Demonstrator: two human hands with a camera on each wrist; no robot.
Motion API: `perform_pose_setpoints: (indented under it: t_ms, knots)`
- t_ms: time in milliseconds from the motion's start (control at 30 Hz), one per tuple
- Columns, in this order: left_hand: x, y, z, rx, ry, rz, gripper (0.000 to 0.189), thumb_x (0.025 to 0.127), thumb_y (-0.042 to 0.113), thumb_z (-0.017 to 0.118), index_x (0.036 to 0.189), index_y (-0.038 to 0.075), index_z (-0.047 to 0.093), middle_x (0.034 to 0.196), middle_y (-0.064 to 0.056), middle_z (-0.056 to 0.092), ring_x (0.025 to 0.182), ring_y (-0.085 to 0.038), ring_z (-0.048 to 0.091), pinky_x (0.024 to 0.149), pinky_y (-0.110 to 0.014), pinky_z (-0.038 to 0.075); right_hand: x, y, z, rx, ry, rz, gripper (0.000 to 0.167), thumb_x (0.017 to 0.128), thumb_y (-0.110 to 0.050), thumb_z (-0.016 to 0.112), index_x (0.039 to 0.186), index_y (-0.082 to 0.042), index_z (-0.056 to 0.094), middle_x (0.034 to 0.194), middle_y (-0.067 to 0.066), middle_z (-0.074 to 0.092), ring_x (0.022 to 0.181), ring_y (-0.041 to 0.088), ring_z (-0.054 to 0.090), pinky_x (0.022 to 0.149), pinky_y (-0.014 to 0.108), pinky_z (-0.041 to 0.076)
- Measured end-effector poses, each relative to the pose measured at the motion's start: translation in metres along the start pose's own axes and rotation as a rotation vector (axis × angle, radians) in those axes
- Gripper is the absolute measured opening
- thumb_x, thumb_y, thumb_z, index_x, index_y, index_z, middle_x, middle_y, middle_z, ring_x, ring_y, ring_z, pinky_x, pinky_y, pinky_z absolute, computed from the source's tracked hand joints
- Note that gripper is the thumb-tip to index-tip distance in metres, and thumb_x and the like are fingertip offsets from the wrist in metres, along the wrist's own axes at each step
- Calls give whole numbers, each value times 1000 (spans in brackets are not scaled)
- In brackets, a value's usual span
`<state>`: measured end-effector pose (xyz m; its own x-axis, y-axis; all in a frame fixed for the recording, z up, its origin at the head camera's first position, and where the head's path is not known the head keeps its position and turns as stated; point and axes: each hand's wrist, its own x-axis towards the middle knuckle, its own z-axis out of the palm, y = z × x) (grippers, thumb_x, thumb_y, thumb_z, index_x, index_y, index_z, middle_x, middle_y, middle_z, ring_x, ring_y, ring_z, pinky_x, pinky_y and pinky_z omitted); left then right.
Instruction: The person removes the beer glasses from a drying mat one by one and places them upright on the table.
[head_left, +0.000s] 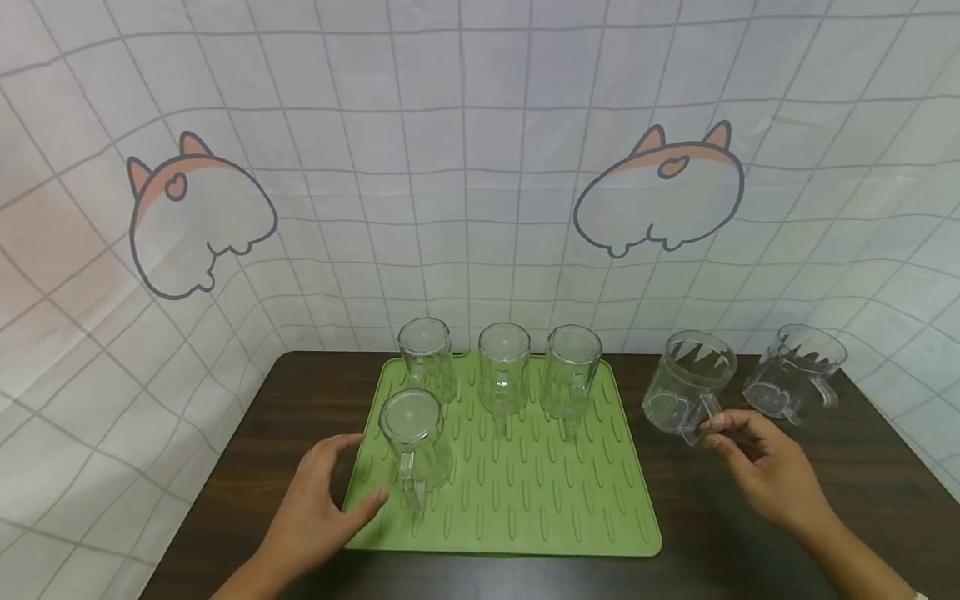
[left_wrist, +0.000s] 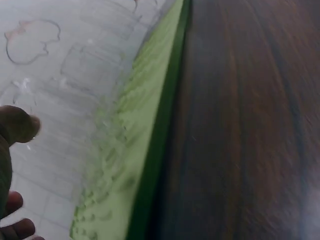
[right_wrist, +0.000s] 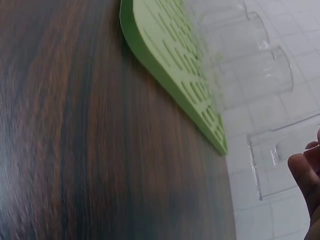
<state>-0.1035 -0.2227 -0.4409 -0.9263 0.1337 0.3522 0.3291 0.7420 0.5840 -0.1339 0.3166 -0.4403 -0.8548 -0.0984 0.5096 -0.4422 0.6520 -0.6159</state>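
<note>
At the right of the green mat, a clear glass mug (head_left: 678,387) stands on the dark table, its rim facing up. My right hand (head_left: 772,467) pinches its handle between thumb and fingers; in the right wrist view the fingertips (right_wrist: 300,167) overlap that mug. By the front left mug (head_left: 414,442) on the mat, my left hand (head_left: 318,500) is spread with thumb and fingers apart, holding nothing. That mug stands upside down, handle toward me. The left wrist view catches only part of the left hand, including a fingertip (left_wrist: 22,125).
The ribbed green mat (head_left: 540,508) lies mid-table. Along its back edge are three upside-down mugs: left (head_left: 427,358), middle (head_left: 504,367) and right (head_left: 572,371). Another upright mug (head_left: 787,375) stands at the far right. A gridded curtain (head_left: 480,208) hangs behind the table (head_left: 247,442).
</note>
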Motion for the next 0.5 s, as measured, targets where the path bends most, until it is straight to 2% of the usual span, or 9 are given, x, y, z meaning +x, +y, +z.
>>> perform_pose_setpoints:
  t_ms: [267, 400, 500]
  knots:
    - [-6, -19, 4, 51, -176, -153, 93, 73, 55, 90, 144, 9, 52, 142, -15, 54, 133, -42, 45, 99, -63, 44, 2, 13, -8, -25, -7, 54, 18, 96, -2, 71, 112, -7, 64, 106, -10, 67, 93, -10, 62, 76, 9, 49]
    - [-9, -24, 6, 106, -224, -183, 107, 64, 65, 90, 146, 9, 51, 144, -17, 51, 135, -45, 40, 102, -64, 41, 4, 22, -12, -46, -24, 71, 17, 97, -4, 71, 112, -8, 64, 107, -5, 68, 94, -11, 61, 75, 9, 49]
    - [-11, -26, 6, 130, -248, -193, 113, 58, 66, 92, 146, 6, 51, 144, -19, 50, 136, -46, 39, 104, -65, 39, 6, 29, -16, -58, -36, 75, 18, 97, -4, 71, 113, -8, 64, 107, -1, 67, 95, -12, 59, 75, 8, 49]
